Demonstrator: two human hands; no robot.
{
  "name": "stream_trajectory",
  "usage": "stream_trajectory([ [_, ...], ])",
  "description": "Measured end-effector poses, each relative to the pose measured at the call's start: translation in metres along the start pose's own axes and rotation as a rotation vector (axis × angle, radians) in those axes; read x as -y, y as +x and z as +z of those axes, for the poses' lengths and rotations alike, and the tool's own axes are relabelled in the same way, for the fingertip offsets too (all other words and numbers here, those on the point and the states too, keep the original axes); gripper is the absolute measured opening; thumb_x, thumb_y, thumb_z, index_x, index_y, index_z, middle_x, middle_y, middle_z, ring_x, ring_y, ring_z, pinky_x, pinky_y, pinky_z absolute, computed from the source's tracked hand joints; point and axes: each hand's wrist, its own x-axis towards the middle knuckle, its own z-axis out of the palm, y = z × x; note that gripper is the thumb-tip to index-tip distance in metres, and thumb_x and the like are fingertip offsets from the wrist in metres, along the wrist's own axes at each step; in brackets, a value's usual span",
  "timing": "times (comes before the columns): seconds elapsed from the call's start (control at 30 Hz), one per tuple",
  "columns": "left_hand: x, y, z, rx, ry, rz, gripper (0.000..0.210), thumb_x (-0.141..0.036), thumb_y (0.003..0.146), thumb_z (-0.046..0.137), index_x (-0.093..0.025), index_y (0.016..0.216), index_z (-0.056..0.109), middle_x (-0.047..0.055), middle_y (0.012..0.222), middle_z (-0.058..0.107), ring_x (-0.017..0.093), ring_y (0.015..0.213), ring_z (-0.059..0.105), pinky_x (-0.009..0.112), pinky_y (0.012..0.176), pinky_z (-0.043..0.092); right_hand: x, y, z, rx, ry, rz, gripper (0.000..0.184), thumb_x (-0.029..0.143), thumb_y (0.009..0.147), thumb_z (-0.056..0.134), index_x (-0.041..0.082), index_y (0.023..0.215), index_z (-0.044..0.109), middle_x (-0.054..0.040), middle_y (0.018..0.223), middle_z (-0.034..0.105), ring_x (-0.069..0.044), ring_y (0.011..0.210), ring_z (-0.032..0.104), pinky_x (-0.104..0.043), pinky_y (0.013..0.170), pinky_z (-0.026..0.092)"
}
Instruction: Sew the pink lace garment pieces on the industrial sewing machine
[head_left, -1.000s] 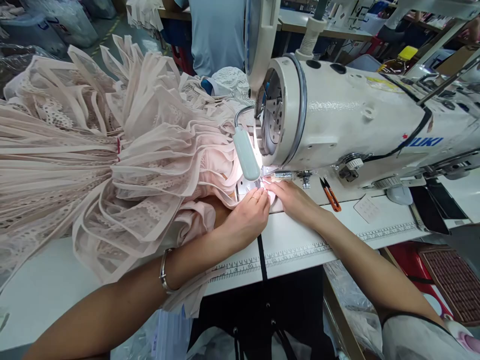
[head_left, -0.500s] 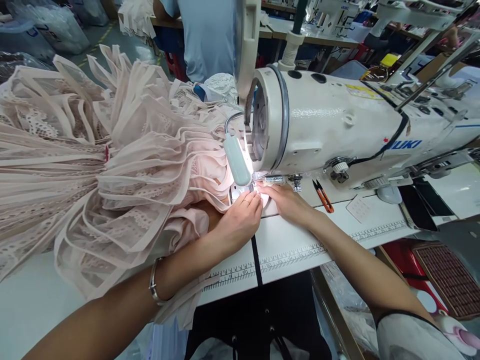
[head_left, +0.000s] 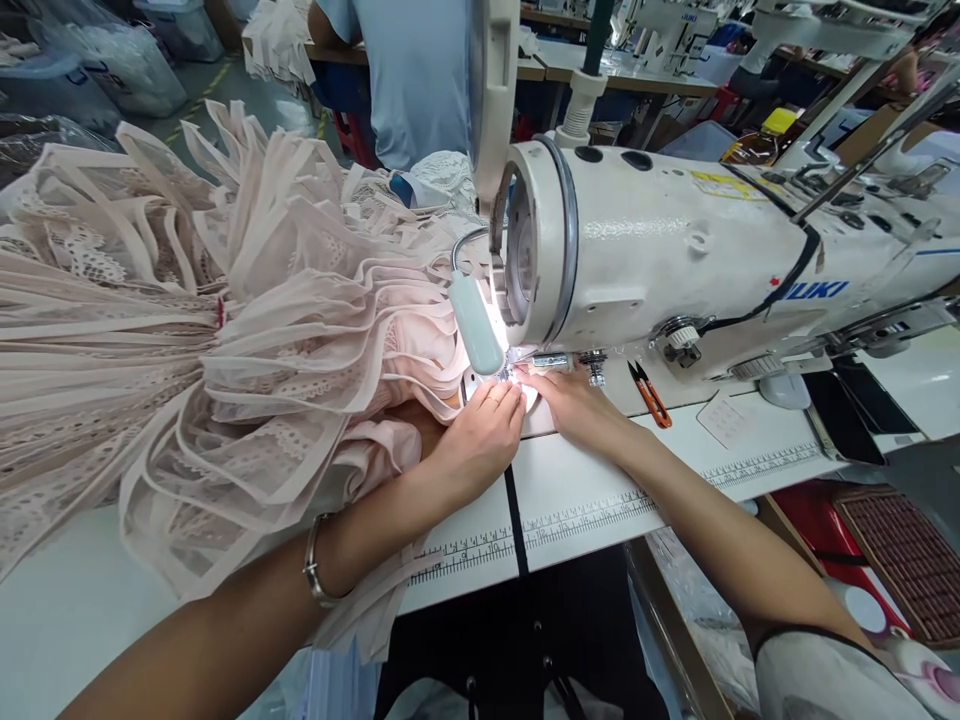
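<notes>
Under the head of a white sewing machine (head_left: 630, 240), a small pale pink fabric piece (head_left: 530, 398) lies by the needle area, brightly lit. My left hand (head_left: 484, 430) presses it from the left with fingers bent and held together; a ring and a bracelet are on this arm. From the right, my right hand (head_left: 574, 405) pinches the same piece, thumb and forefinger close to the presser foot. The fingertips of both hands almost meet. A pale green lamp (head_left: 476, 325) hangs just above them and hides part of the needle area.
Bundled pale pink lace garments (head_left: 292, 330) heap over the table's left side. Orange thread snips (head_left: 651, 395), a white card (head_left: 721, 420) and a dark phone (head_left: 844, 415) lie to the right. A printed ruler (head_left: 592, 515) runs along the front edge. A person in blue (head_left: 416, 80) is behind.
The view has shifted very slightly. Both hands stay at the needle area, holding the fabric with hardly any visible movement.
</notes>
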Motion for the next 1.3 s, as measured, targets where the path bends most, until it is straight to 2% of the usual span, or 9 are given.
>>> stream_trajectory([
  [0.27, 0.000, 0.001, 0.001, -0.018, 0.050, -0.013, 0.043, 0.000, 0.098, 0.027, -0.001, 0.121, 0.064, 0.021, 0.117, 0.070, 0.027, 0.109, 0.065, 0.046, 0.099, 0.050, -0.001, 0.002, 0.002, -0.007, -0.014, 0.031, 0.043, 0.014, 0.094, 0.033, 0.032, 0.118, 0.065, -0.0037, 0.107, 0.072, -0.025, 0.096, 0.065, -0.057, 0.114, 0.031],
  [0.5, 0.002, 0.002, 0.001, -0.038, 0.081, -0.019, 0.039, -0.001, 0.099, 0.031, -0.003, 0.121, 0.064, 0.019, 0.115, 0.070, 0.026, 0.104, 0.065, 0.042, 0.092, 0.050, 0.001, 0.003, 0.000, 0.030, -0.066, 0.038, 0.053, 0.005, 0.086, 0.033, 0.029, 0.123, 0.062, -0.0065, 0.115, 0.071, -0.027, 0.107, 0.063, -0.059, 0.113, 0.032],
  [0.6, 0.003, 0.001, 0.002, -0.062, 0.119, -0.010, 0.039, -0.002, 0.099, 0.031, -0.003, 0.118, 0.065, 0.017, 0.114, 0.071, 0.025, 0.100, 0.066, 0.041, 0.090, 0.050, 0.000, 0.003, 0.001, 0.035, -0.065, 0.040, 0.051, 0.008, 0.090, 0.032, 0.029, 0.124, 0.063, -0.0065, 0.116, 0.071, -0.027, 0.107, 0.064, -0.058, 0.112, 0.033],
  [0.83, 0.002, -0.001, -0.003, -0.101, 0.181, -0.020, 0.038, -0.002, 0.099, 0.032, -0.005, 0.122, 0.062, 0.015, 0.111, 0.072, 0.026, 0.104, 0.065, 0.041, 0.096, 0.046, 0.011, 0.001, -0.002, 0.010, -0.184, 0.055, 0.051, 0.010, 0.093, 0.036, 0.026, 0.135, 0.060, -0.0091, 0.128, 0.068, -0.028, 0.107, 0.063, -0.039, 0.085, 0.048],
  [0.93, 0.012, -0.002, -0.012, -0.054, 0.155, -0.011, 0.033, 0.000, 0.097, 0.035, -0.011, 0.100, 0.067, 0.010, 0.093, 0.070, 0.023, 0.091, 0.065, 0.041, 0.095, 0.045, 0.016, -0.002, -0.001, -0.027, -0.292, 0.083, 0.049, 0.005, 0.089, 0.039, 0.023, 0.125, 0.067, -0.0102, 0.118, 0.071, -0.029, 0.104, 0.062, -0.038, 0.080, 0.048],
  [1.0, 0.021, -0.004, -0.017, -0.039, 0.099, 0.006, 0.032, 0.002, 0.095, 0.038, -0.013, 0.091, 0.065, 0.007, 0.085, 0.067, 0.022, 0.082, 0.064, 0.039, 0.092, 0.045, 0.015, -0.005, 0.000, -0.045, -0.294, 0.057, 0.046, 0.005, 0.088, 0.042, 0.024, 0.117, 0.071, -0.0090, 0.117, 0.070, -0.027, 0.101, 0.063, -0.037, 0.079, 0.049],
  [1.1, 0.032, -0.006, -0.020, -0.055, 0.026, 0.013, 0.030, 0.002, 0.094, 0.041, -0.013, 0.099, 0.066, 0.008, 0.094, 0.069, 0.022, 0.089, 0.063, 0.039, 0.093, 0.044, 0.007, -0.008, 0.001, -0.070, -0.209, -0.038, 0.046, 0.007, 0.090, 0.043, 0.028, 0.121, 0.071, -0.0062, 0.120, 0.069, -0.024, 0.097, 0.063, -0.034, 0.077, 0.051],
  [1.17, 0.035, -0.006, -0.019, -0.075, 0.021, 0.007, 0.027, -0.002, 0.096, 0.042, -0.013, 0.101, 0.066, 0.010, 0.101, 0.069, 0.024, 0.094, 0.061, 0.039, 0.090, 0.044, 0.002, -0.009, 0.002, -0.097, -0.160, -0.110, 0.049, 0.007, 0.091, 0.041, 0.030, 0.123, 0.070, -0.0054, 0.120, 0.068, -0.023, 0.098, 0.063, -0.035, 0.079, 0.052],
  [1.3, 0.031, -0.005, -0.014, -0.021, 0.005, 0.004, 0.027, -0.004, 0.098, 0.041, -0.013, 0.095, 0.066, 0.010, 0.091, 0.063, 0.023, 0.087, 0.057, 0.035, 0.077, 0.045, -0.003, -0.008, 0.005, -0.135, -0.132, -0.178, 0.051, 0.006, 0.089, 0.040, 0.030, 0.123, 0.070, -0.0060, 0.120, 0.068, -0.024, 0.102, 0.063, -0.042, 0.088, 0.053],
])
